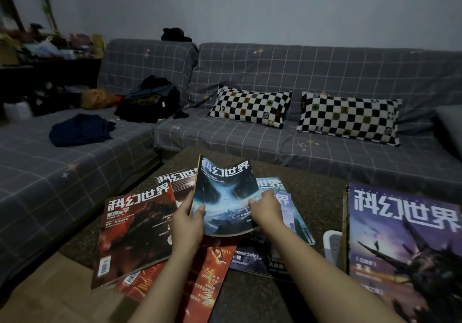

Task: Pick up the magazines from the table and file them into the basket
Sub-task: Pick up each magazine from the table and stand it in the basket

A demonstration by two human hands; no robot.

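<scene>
I hold a blue-covered magazine (pixel 225 197) tilted up above the dark table (pixel 317 197). My left hand (pixel 187 225) grips its lower left edge near the spine, and my right hand (pixel 266 211) grips its right edge. Several more magazines lie spread on the table under it: a dark red one (pixel 135 232) at the left, an orange-red one (pixel 212 270) beneath my left forearm, and bluish ones (pixel 287 210) at the right. At the far right a purple-covered magazine (pixel 405 247) stands upright in front of others. A white basket edge (pixel 332 247) shows just left of it.
A grey checked sofa (pixel 250 135) wraps around the table's far and left sides. Two black-and-white checkered pillows (pixel 250 107) lie on it, with a black backpack (pixel 150 100) and dark clothes (pixel 80 130) at the left. Wooden floor (pixel 50 295) shows at the lower left.
</scene>
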